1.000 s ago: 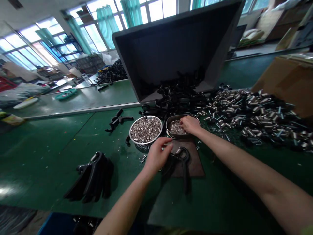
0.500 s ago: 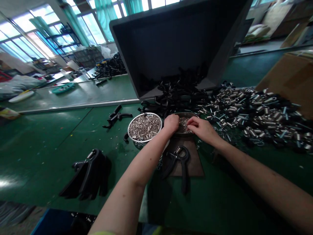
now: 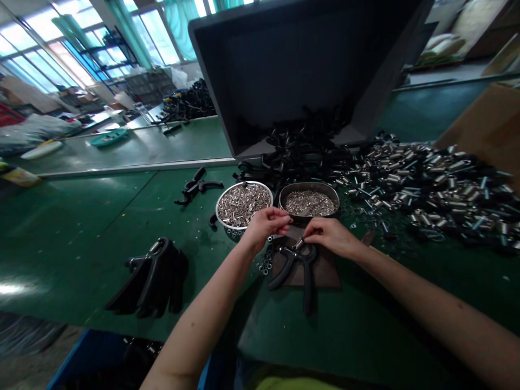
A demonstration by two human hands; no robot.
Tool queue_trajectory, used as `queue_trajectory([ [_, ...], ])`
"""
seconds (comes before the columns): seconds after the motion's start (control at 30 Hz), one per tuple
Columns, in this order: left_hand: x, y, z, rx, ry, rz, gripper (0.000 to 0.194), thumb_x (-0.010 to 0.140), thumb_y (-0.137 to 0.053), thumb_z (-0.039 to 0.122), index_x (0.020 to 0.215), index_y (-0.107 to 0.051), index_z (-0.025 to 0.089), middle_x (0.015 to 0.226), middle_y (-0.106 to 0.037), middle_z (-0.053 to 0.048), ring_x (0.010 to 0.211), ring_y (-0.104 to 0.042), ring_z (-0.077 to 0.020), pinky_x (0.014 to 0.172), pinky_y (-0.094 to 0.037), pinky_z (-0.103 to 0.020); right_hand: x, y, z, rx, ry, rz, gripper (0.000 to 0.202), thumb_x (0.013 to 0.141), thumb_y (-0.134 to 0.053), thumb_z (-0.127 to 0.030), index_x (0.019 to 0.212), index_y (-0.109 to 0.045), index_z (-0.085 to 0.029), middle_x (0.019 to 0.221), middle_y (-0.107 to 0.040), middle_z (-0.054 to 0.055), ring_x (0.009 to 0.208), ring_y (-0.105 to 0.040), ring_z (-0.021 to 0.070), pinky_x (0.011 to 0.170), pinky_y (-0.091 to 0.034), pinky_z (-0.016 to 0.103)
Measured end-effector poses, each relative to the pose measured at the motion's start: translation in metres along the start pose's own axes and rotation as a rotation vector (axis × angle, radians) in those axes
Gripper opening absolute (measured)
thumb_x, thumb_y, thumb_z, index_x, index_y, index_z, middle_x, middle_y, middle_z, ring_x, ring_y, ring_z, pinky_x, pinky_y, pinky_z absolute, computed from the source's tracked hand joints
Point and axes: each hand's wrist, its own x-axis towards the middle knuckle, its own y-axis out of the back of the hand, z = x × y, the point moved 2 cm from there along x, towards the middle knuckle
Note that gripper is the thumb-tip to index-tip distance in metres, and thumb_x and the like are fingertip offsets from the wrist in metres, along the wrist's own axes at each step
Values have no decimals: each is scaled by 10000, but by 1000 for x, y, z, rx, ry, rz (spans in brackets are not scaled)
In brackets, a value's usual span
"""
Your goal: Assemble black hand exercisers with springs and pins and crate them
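A black hand grip strengthener with a metal spring lies on a brown plate in front of me. My right hand is at its upper end, thumb and fingertips pinched together beside the spring; whatever they hold is hidden. My left hand hovers just left of it, fingertips pressed together on something too small to name. Behind the hands stand an oval tin of tiny metal parts and a round bowl of small metal pins. Several nuts lie left of the plate.
Several assembled hand grips stand grouped at left, and a loose black one lies farther back. A large grey bin is tipped over a heap of black parts. Springs and bolts are piled at right, before a cardboard box.
Both hands have come out of the oval tin toward me. My right hand is now at the hand grip's spring, and my left hand has moved down and left.
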Motion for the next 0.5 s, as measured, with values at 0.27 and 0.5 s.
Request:
queue_trajectory([
  [0.27, -44, 16, -21, -76, 71, 64, 307, 608, -800, 283, 772, -604, 115, 739, -693, -50, 580, -616, -89, 521, -483, -181, 5, 2, -12, -169, -50, -65, 39, 710, -648, -210, 701, -674, -182, 756, -651, 15, 731, -600, 156, 688, -433, 270],
  [0.5, -48, 0, -16, 295, -46, 0, 156, 688, -723, 277, 742, -655, 147, 664, -635, 3, 603, -566, -112, 591, -441, -237, 13, 6, -21, -220, -129, -163, 44, 685, -640, -173, 707, -678, -169, 667, -662, 5, 636, -601, 148, 590, -410, 248],
])
